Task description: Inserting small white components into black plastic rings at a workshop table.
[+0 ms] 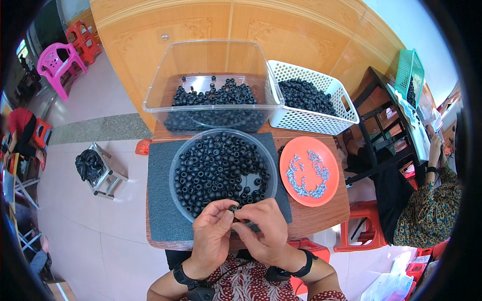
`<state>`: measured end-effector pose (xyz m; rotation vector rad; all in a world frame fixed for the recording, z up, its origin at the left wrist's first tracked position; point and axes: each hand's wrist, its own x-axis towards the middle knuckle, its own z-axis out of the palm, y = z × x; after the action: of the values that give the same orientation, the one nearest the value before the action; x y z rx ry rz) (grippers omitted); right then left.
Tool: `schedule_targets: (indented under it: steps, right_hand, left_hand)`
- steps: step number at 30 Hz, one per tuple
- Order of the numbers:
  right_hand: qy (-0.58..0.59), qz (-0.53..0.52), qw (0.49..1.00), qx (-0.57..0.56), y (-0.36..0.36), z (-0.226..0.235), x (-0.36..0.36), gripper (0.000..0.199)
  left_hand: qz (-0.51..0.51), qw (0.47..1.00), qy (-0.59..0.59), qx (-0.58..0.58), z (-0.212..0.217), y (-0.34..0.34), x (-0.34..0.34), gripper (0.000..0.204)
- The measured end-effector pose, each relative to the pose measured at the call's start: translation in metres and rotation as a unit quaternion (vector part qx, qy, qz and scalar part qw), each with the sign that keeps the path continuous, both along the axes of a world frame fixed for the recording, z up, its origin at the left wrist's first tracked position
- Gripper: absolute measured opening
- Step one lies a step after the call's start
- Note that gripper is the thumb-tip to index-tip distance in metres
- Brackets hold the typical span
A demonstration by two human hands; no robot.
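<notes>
Both hands meet over the near rim of a round clear tub, which holds many small black ring-shaped parts. Between thumb and fingertips, my left hand grips one black ring-shaped part, its hole facing up. My right hand is closed in a pinch right beside that part; whatever sits in its fingertips is hidden or too small to name. To the right of the tub lies an orange plate with small shiny silvery pieces spread in a rough ring.
A dark mat lies under the tub on the wooden table. Behind stand a large clear bin and a white perforated basket, both with black parts. A co-worker sits at right. A metal stool stands at left.
</notes>
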<state>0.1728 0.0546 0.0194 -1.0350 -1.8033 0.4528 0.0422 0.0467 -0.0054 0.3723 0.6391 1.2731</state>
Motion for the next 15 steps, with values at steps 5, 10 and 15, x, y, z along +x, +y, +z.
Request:
schedule_targets:
  steps: [5, 10, 15]
  right_hand:
    - [-0.141, -0.036, 0.982, 0.122, -0.007, -0.008, -0.004, 0.041]
    - [-0.177, -0.057, 0.968, 0.171, -0.010, -0.013, -0.006, 0.050]
    - [-0.147, -0.047, 0.979, 0.134, -0.012, -0.009, -0.005, 0.045]
  left_hand:
    - [-0.009, 1.000, 0.006, -0.003, -0.003, -0.001, -0.004, 0.027]
    - [-0.018, 1.000, -0.010, -0.023, -0.001, -0.003, -0.005, 0.026]
    - [-0.011, 1.000, -0.006, -0.014, 0.001, -0.004, -0.004, 0.024]
